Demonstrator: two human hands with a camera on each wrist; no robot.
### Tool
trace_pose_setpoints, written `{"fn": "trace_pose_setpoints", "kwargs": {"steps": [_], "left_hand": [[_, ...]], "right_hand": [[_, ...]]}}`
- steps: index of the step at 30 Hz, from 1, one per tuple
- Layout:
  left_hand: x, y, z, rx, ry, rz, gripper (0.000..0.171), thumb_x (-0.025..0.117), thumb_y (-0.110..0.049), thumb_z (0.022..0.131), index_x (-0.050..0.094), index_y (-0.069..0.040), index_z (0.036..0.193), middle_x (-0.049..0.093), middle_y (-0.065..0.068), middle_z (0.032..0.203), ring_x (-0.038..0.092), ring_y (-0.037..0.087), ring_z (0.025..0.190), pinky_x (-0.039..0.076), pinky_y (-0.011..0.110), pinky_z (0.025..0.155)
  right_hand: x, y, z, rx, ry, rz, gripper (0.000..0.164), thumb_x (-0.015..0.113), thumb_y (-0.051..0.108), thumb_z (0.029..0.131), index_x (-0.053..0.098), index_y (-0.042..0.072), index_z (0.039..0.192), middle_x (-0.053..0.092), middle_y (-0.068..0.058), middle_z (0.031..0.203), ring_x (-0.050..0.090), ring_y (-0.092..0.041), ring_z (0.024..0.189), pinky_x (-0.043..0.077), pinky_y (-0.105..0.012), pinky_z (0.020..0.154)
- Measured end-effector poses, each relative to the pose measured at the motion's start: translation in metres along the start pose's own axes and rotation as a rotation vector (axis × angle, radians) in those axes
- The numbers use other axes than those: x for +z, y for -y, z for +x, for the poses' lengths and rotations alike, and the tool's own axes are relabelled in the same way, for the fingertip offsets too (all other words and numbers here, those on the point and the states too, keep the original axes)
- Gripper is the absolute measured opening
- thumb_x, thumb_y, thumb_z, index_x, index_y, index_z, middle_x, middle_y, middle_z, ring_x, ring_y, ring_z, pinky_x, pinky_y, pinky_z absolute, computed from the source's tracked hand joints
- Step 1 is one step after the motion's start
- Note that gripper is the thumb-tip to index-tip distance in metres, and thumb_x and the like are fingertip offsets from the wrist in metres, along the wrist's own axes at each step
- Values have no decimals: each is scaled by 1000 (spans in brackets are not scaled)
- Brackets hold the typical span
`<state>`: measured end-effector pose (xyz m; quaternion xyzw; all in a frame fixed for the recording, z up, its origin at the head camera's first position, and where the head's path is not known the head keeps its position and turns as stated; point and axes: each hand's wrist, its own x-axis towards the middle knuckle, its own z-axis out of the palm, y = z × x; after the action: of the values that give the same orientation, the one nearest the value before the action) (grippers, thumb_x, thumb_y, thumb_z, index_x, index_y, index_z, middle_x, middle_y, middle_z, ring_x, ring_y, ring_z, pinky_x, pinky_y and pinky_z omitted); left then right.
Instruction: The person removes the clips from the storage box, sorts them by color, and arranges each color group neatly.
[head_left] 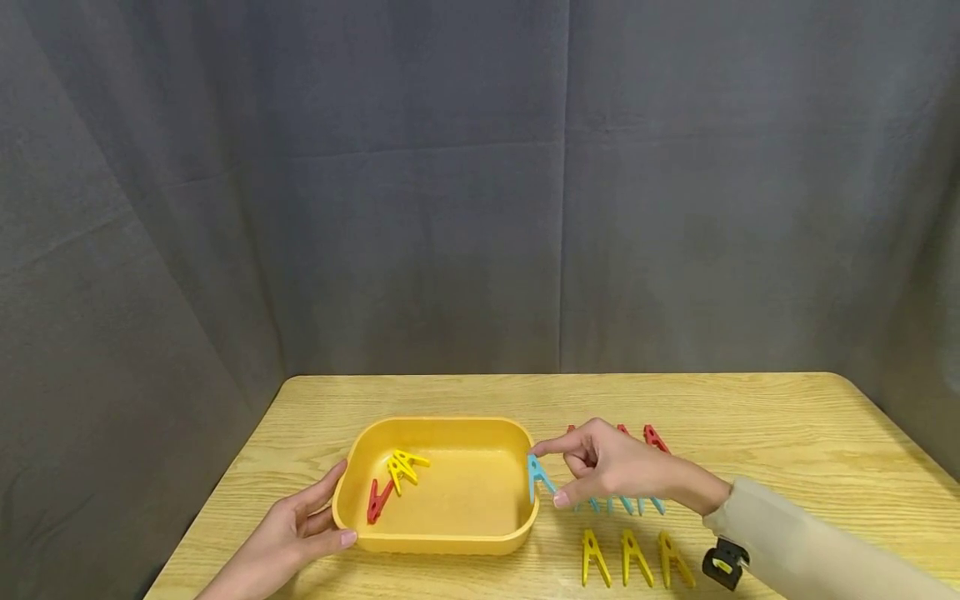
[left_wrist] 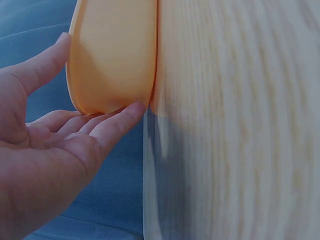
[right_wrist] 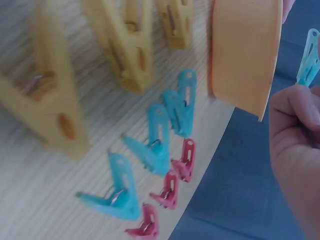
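A yellow plastic basin (head_left: 450, 543) sits on the table. My left hand (head_left: 288, 533) touches its left end, thumb at the front corner and fingers along the side; the left wrist view shows the fingertips against the basin (left_wrist: 115, 55). Between thumb and index finger, my right hand (head_left: 618, 467) pinches a light blue clothespin (head_left: 535, 475) at the basin's right rim. That clothespin (right_wrist: 309, 57) also shows in the right wrist view. Inside the basin, toward the left, lie a red clothespin (head_left: 378, 502) and two yellow clothespins (head_left: 402, 469).
Right of the basin, clothespins stand in rows by colour: yellow clothespins (head_left: 632, 558) in front, blue clothespins (right_wrist: 117, 192) in the middle, red clothespins (head_left: 656, 438) at the back. My right arm partly covers the rear rows. A grey curtain (head_left: 420, 208) hangs behind the wooden table (head_left: 757, 408).
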<state>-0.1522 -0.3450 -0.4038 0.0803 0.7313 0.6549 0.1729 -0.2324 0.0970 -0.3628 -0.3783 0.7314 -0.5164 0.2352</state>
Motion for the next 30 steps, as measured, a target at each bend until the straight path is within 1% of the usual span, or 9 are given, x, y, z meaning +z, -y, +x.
{"fn": "trace_pose_setpoints", "kwargs": {"steps": [2, 4, 5, 7, 12, 14, 22, 26, 30], "left_hand": [[0, 0, 0, 2, -2, 3, 93, 75, -5, 99, 11, 6, 165, 6, 26, 171, 32, 47, 149, 55, 33, 101], [0, 0, 1, 3, -1, 4, 92, 74, -5, 99, 11, 6, 165, 5, 25, 171, 31, 47, 149, 54, 33, 101], [0, 0, 1, 4, 0, 3, 92, 74, -5, 99, 11, 6, 165, 4, 25, 171, 31, 47, 149, 54, 34, 101], [0, 0, 1, 4, 0, 2, 93, 74, -5, 99, 11, 7, 165, 3, 25, 171, 30, 47, 149, 54, 34, 101], [0, 0, 1, 4, -6, 8, 93, 75, -5, 98, 11, 7, 165, 4, 26, 171, 31, 48, 148, 54, 33, 101], [0, 0, 0, 3, -9, 10, 93, 76, -5, 98, 12, 7, 165, 5, 26, 171, 32, 47, 148, 55, 33, 101], [-1, -1, 0, -2, -16, 8, 94, 76, -5, 97, 12, 6, 165, 8, 26, 171, 34, 47, 148, 55, 33, 101], [-1, 0, 0, -2, -19, 12, 94, 76, -4, 97, 12, 6, 166, 8, 25, 171, 35, 47, 148, 55, 33, 101], [-2, 1, 0, -6, -23, 26, 94, 77, -5, 97, 13, 5, 166, 9, 25, 171, 36, 47, 147, 55, 33, 101]], "right_hand": [[0, -2, -5, -3, 6, 20, 28, 79, 7, 93, 70, -7, 116, 19, -6, 55, 14, -11, 51, 52, -27, 88], [-1, -4, -11, -11, 6, 34, 44, 78, 5, 93, 66, -9, 133, 19, -7, 55, 13, -12, 51, 48, -22, 75], [-2, -6, -14, -14, 4, 40, 48, 78, 4, 93, 63, -11, 137, 19, -7, 55, 13, -12, 50, 45, -21, 70], [-3, -8, -19, -25, -7, 34, 55, 79, 4, 93, 59, -11, 142, 19, -8, 56, 14, -12, 51, 43, -20, 69], [-6, -11, -34, -7, -45, 6, 55, 81, 6, 92, 62, -5, 143, 19, -7, 57, 15, -10, 52, 37, -23, 58], [-8, -13, -40, 6, -56, 6, 55, 81, 6, 92, 62, -5, 143, 19, -6, 57, 15, -9, 52, 29, -25, 52], [-18, -24, -74, 65, -110, 36, 57, 76, 2, 94, 55, -12, 145, 18, -8, 56, 14, -11, 51, 32, -27, 52], [-26, -31, -92, 88, -135, 94, 53, 72, -3, 96, 53, -16, 145, 16, -7, 57, 12, -13, 51, 23, -32, 46], [-32, -37, -108, 80, -164, 84, 56, 71, -5, 96, 49, -18, 146, 16, -9, 60, 12, -14, 51, 20, -35, 43]]}}
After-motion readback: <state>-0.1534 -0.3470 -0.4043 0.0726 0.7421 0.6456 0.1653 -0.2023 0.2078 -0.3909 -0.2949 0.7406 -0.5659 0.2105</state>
